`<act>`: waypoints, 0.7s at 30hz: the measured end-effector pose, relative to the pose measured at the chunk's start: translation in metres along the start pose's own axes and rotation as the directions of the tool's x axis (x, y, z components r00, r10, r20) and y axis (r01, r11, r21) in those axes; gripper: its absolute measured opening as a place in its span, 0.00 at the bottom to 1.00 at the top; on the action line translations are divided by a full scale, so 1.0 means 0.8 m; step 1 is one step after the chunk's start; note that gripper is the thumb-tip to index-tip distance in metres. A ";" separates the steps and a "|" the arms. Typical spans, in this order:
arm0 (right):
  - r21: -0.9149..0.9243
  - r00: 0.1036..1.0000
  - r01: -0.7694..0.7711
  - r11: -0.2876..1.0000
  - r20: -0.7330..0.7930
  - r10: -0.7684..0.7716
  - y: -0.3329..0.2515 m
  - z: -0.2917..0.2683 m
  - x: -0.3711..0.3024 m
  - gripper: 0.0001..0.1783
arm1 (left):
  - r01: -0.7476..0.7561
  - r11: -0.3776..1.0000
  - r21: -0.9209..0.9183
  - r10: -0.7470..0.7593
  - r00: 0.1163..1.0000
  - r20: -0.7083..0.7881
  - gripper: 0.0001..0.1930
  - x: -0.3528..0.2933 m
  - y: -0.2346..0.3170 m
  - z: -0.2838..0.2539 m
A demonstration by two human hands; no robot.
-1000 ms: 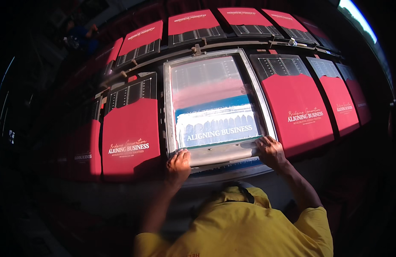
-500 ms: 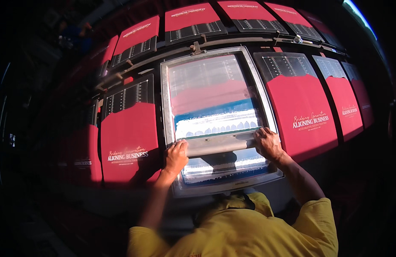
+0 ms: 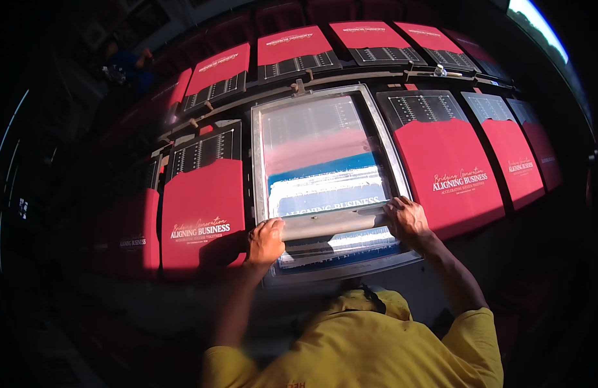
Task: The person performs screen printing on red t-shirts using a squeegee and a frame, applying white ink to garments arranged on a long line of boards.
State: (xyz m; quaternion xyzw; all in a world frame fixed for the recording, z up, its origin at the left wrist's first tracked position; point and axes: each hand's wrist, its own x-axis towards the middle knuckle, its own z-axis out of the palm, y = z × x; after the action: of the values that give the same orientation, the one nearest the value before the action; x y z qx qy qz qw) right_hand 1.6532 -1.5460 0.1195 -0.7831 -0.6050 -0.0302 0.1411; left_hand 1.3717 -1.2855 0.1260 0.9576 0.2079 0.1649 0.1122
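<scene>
My left hand and my right hand are closed round the two ends of a wide grey squeegee. The squeegee lies crosswise inside a metal-framed printing screen, pressed on its mesh in the near half. White ink streaks the blue part of the mesh beyond the squeegee, and lettering shows just past its far edge. More white ink lies on the near side. Through the pale upper mesh, a red cloth on a dark board shows faintly.
Red printed fabric panels on dark ruled boards flank the screen, one at left and one at right. A far row of boards stands behind a long metal rail. A person in blue is at the far left.
Both hands have drawn the squeegee slightly toward me along the mesh. Lettering now shows beyond it, where white ink with scalloped edges was. The whole view has shifted a little.
</scene>
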 end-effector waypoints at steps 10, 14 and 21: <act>0.069 0.995 -0.092 0.993 -0.043 0.095 -0.065 0.036 -0.121 0.21 | -0.007 0.988 0.153 -0.005 0.997 0.078 0.18 -0.137 0.060 0.031; 0.119 0.994 -0.102 0.988 0.038 0.098 -0.075 0.029 -0.134 0.30 | 0.036 0.988 0.148 -0.057 0.989 0.139 0.23 -0.155 0.072 0.035; 0.264 0.989 -0.132 0.956 0.100 0.108 -0.070 -0.001 -0.128 0.30 | 0.155 0.971 -0.180 -0.107 0.962 0.251 0.30 -0.140 0.077 0.003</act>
State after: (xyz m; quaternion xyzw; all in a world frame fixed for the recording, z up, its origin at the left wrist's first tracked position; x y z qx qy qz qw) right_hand 1.5728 -1.6292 0.1082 -0.7924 -0.5602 0.0943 0.2220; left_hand 1.2985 -1.3892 0.1111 0.9386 0.2387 0.0599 0.2418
